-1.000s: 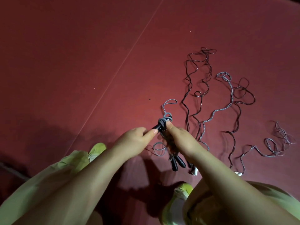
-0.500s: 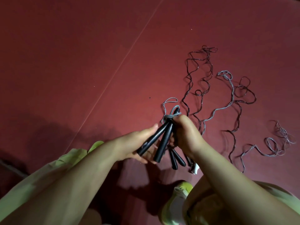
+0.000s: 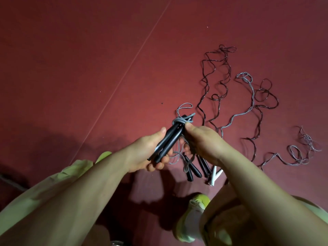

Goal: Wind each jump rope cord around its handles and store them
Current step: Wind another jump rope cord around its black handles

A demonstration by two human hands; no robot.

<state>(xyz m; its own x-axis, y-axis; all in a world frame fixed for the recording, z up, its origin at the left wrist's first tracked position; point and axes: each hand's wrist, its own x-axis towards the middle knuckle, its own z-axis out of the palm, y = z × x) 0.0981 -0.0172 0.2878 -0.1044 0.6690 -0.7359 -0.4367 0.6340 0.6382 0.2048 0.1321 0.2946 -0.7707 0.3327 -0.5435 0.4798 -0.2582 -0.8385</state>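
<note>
The red floor (image 3: 88,68) fills nearly everything here, with one thin pale line (image 3: 124,75) running diagonally across it. The person crouches over it, both bare forearms reaching forward, pale green trousers (image 3: 35,196) bunched at the knees and a yellow-green shoe (image 3: 190,217) planted below the right arm, another shoe tip (image 3: 103,156) peeking out by the left arm.

Spread over the floor to the right lie the loose ropes: a dark cord (image 3: 215,80) snaking away in long kinks, a second dark cord (image 3: 260,110) looping further right, a grey cord (image 3: 246,103) threading between them, and another grey tangle (image 3: 301,150) piled well off at the right edge.

Now the hands. The left hand (image 3: 147,153) is curled round the lower ends of a pair of black handles (image 3: 168,141), held together and tilted up and away. The right hand (image 3: 202,141) is clenched at the top of that pair, thumb pressed against the grey cord wrap (image 3: 180,121) wound round the handles' upper end. A slack grey loop (image 3: 179,153) hangs down between the two hands.

Beneath the right hand, on the floor, more black handles (image 3: 192,171) lie side by side, another black pair (image 3: 204,166) just beside them, and a white handle pair (image 3: 215,175) forms a narrow V close to the right wrist. A small grey loop (image 3: 184,107) rests on the floor just beyond the held bundle
</note>
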